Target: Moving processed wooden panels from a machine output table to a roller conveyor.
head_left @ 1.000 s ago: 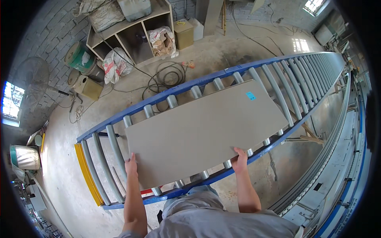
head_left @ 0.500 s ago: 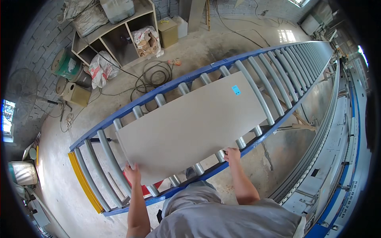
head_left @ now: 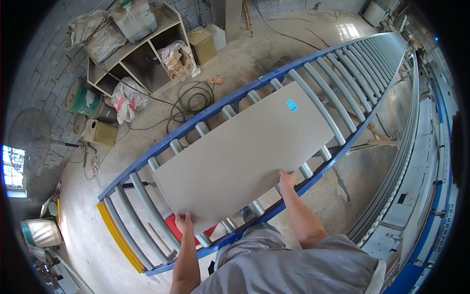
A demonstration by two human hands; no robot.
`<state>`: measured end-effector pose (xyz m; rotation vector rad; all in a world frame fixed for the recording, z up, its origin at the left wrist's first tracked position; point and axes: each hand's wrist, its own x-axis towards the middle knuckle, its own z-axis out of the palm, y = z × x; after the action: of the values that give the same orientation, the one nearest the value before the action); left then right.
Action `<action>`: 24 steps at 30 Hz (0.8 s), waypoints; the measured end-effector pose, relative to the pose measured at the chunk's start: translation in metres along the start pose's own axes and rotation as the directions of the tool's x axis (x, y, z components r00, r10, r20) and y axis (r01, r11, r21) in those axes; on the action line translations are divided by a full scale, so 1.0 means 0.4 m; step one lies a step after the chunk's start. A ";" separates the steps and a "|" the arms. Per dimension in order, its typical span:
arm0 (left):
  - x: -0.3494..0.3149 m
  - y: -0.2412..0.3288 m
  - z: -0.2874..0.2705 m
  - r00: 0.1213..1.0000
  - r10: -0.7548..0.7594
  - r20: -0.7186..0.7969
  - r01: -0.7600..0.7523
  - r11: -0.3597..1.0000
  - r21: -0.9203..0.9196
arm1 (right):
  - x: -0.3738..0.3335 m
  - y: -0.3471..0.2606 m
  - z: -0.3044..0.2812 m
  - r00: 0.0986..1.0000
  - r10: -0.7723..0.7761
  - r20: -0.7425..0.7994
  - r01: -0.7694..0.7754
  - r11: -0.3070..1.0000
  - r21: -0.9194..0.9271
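Note:
A flat grey-beige board (head_left: 240, 152) with a small blue sticker (head_left: 292, 105) lies slantwise across the metal rollers (head_left: 152, 215) of a blue-framed roller conveyor (head_left: 191, 128). At its near left corner, my left hand (head_left: 184, 224) is closed on the edge, with its thumb up. Farther right, my right hand (head_left: 288, 180) grips the near long edge, thumb on top and the other fingers partly hidden. Under the board's near left corner shows part of something red (head_left: 175, 226).
A yellow bar (head_left: 120, 237) caps the conveyor's near left end. Coiled cable (head_left: 191, 100) lies on the floor beyond it. Back left stand an open shelf unit (head_left: 142, 61), buckets (head_left: 83, 98) and a fan (head_left: 32, 137). A long machine (head_left: 416, 196) runs along the right.
The view has shifted slightly, so the conveyor's near end appears farther right and lower. Both hands stay on the board; more of the right thumb shows over its edge.

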<state>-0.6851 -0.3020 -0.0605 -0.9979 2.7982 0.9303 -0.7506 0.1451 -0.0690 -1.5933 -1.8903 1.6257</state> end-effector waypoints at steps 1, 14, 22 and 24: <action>0.012 -0.010 -0.010 0.996 -0.034 0.088 0.042 0.995 -0.089 | -0.004 -0.006 0.005 0.999 -0.034 -0.023 0.032 0.997 -0.064; 0.055 -0.047 -0.016 0.979 -0.085 0.185 0.088 0.996 -0.012 | -0.015 -0.004 -0.010 0.989 -0.081 -0.122 0.057 0.980 -0.189; 0.084 -0.155 -0.023 0.904 0.040 0.426 0.089 0.957 -0.277 | -0.336 -0.061 -0.106 0.983 -0.073 0.167 0.058 0.994 0.087; 0.020 -0.116 -0.006 0.849 0.108 0.517 0.158 0.883 -0.443 | -0.446 -0.030 -0.220 0.971 -0.110 0.211 0.005 0.897 0.441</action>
<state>-0.6640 -0.3363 -0.0846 -0.6528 2.1285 1.6427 -0.6229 0.0605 0.0585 -1.1938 -1.4900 2.1002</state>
